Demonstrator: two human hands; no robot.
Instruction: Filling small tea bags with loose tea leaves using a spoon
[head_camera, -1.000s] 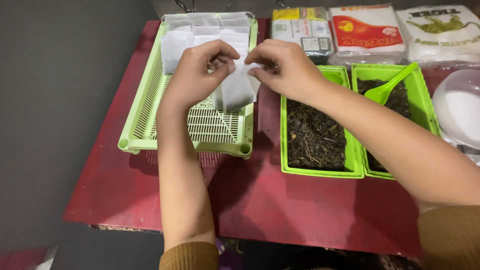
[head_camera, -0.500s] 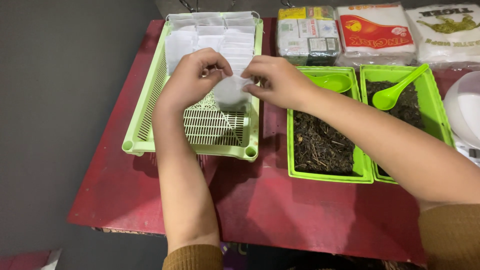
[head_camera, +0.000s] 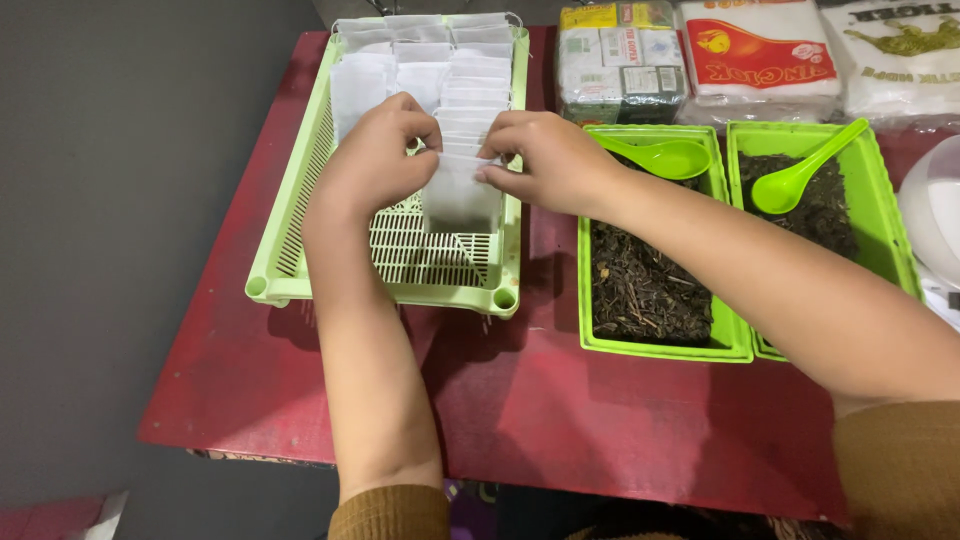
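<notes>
Head view: both hands pinch 1 white paper sachet (head_camera: 458, 195) by its top corners, left hand (head_camera: 375, 160) and right hand (head_camera: 540, 160), now lowered over the green slotted tray (head_camera: 290, 255) beside stacked sachets (head_camera: 440, 70); earlier it was held higher. Two tea-leaf trays (head_camera: 640, 290) sit right on the red worktop (head_camera: 560, 420).

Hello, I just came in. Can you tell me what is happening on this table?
A person holds a small white paper sachet with both hands, left hand and right hand, over a light green slotted plastic basket where more white sachets lie in rows. Beside it on the red table, two green trays hold dark dried leaves, each with a green plastic spoon.
</notes>
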